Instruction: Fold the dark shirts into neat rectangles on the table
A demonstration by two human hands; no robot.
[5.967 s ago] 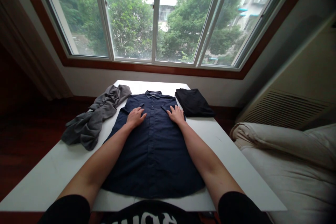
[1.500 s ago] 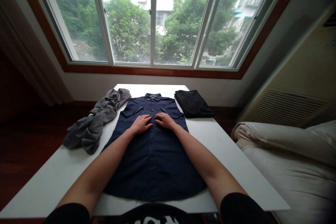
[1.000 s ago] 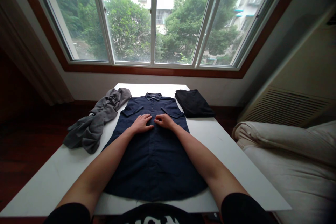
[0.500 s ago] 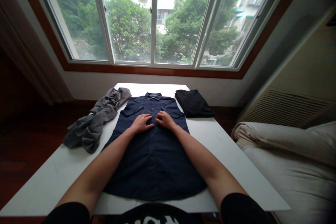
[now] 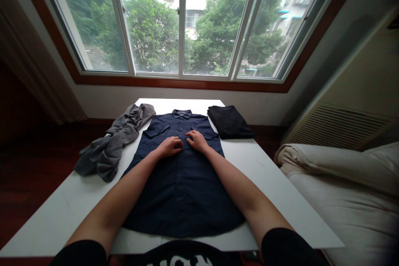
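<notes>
A dark navy button-up shirt [image 5: 182, 183] lies flat, front up, on the white table [image 5: 274, 183], collar toward the window. My left hand [image 5: 170, 147] rests on the shirt's chest just left of the button line, fingers bent and pressed onto the cloth. Across the placket from it, my right hand [image 5: 196, 140] lies on the chest with its fingers apart and slightly curled. The two hands nearly touch at the button line. Neither hand lifts any cloth.
A crumpled grey garment [image 5: 115, 141] hangs over the table's left edge. A folded black garment [image 5: 229, 121] sits at the far right corner. A cream sofa [image 5: 343, 191] stands to the right, a large window [image 5: 183, 20] beyond the table, wooden floor on the left.
Six seconds ago my hands lay apart on the chest pockets; they have come together at the button line. In the last half second my left fingers have curled slightly.
</notes>
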